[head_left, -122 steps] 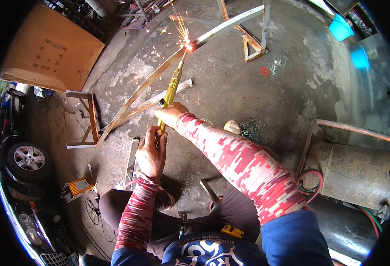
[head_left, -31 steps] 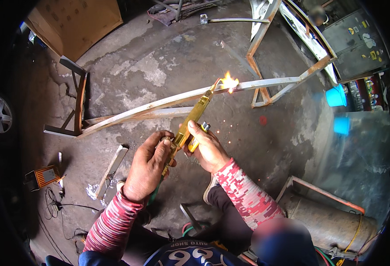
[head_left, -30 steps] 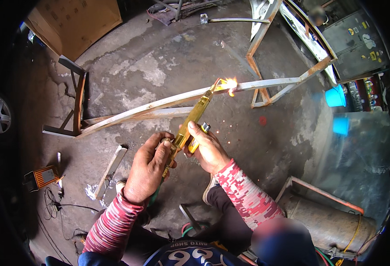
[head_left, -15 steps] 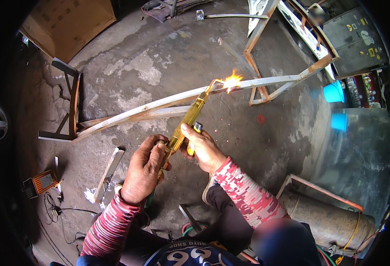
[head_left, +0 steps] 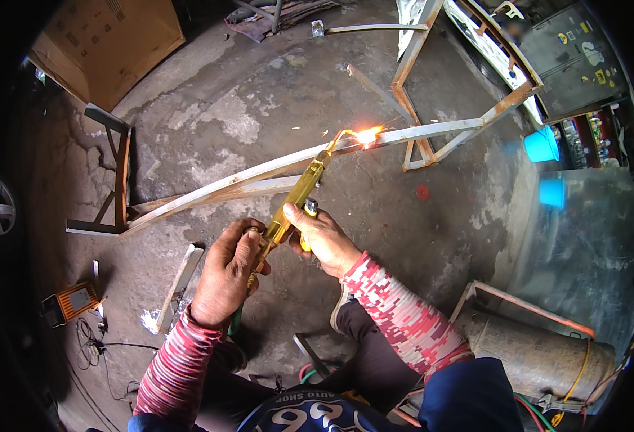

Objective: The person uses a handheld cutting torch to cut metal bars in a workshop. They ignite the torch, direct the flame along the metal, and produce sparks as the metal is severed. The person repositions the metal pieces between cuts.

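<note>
Two hands, probably for steadiness, share the torch (head_left: 301, 191) aimed at one o'clock, flame (head_left: 368, 135) at the bar (head_left: 266, 168): left hand (head_left: 222, 277) pinching its rear knob (head_left: 253, 231), right hand (head_left: 324, 241) clasping torch and lighter (head_left: 310, 208).

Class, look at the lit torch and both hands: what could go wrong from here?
The bare right hand holds a yellow lighter together with the lit gas torch; stray heat could burst the lighter. The left hand is also bare, so stray sparks could burn skin. The metal bar at the flame may burn anyone touching it.
</note>
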Motion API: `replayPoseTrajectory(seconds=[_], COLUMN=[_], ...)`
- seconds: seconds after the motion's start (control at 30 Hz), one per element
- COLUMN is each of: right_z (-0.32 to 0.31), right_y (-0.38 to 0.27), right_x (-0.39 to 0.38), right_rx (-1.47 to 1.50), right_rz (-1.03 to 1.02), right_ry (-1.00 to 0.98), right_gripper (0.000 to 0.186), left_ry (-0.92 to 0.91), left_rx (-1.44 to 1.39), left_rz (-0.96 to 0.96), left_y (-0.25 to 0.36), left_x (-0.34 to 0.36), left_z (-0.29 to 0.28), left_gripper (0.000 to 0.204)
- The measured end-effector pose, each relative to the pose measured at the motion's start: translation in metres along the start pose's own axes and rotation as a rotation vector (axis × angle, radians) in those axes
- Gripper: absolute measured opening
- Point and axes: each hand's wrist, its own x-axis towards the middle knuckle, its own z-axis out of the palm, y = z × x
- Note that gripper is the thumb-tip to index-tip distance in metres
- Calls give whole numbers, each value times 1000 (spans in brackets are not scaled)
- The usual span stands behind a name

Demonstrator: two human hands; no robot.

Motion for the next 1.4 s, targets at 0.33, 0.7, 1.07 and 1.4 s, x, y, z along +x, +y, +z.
replayPoseTrajectory(seconds=[0.33,0.7,1.07,1.4], right_z=[1,4,4,5], right_y=[0,-2,2,3], right_x=[6,3,1,1], right_rx=[-25,-63,-43,-36], right_rz=[5,1,-23,-16], right_ry=[-12,-5,-17,-10], right_gripper=[40,43,43,41], left_ry=[-9,-11,-10,10], left_rx=[-11,-17,1,12], left_rz=[21,17,25,9], left_y=[-3,-5,-5,-4], left_x=[5,6,1,0], left_z=[-4,-8,-7,-7], left_gripper=[35,35,36,36])
